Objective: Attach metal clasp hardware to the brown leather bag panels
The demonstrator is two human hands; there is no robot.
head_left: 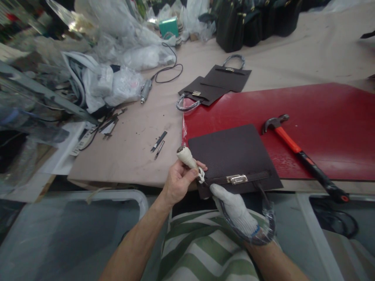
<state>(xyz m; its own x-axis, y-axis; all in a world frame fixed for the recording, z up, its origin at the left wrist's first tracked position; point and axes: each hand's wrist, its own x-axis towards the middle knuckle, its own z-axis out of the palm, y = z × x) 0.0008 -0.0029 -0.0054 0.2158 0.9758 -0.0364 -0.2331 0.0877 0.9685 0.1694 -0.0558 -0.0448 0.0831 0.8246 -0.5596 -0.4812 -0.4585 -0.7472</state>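
My left hand (179, 177), bare, is closed round a tool with a white tape-wrapped handle (186, 157). The tool's lower end points at the near left edge of a dark brown leather handbag panel (231, 150), and its tip is hard to make out. In a white knit glove, my right hand (233, 205) is closed at that same edge, its fingertips close to the tool's lower end. A plastic-wrapped bag handle (271, 222) loops from the panel around the gloved hand and wrist. A metal clasp (237, 179) sits on the panel's strap.
Under the panel lies a red board (316, 128) with a claw hammer (293, 146) on it. Two more handled panels (228, 80) lie behind. A cutter (159, 141), a slim metal tool (159, 150) and a corded grey tool (145, 90) lie left. Dark bags (231, 27) stand at the back.
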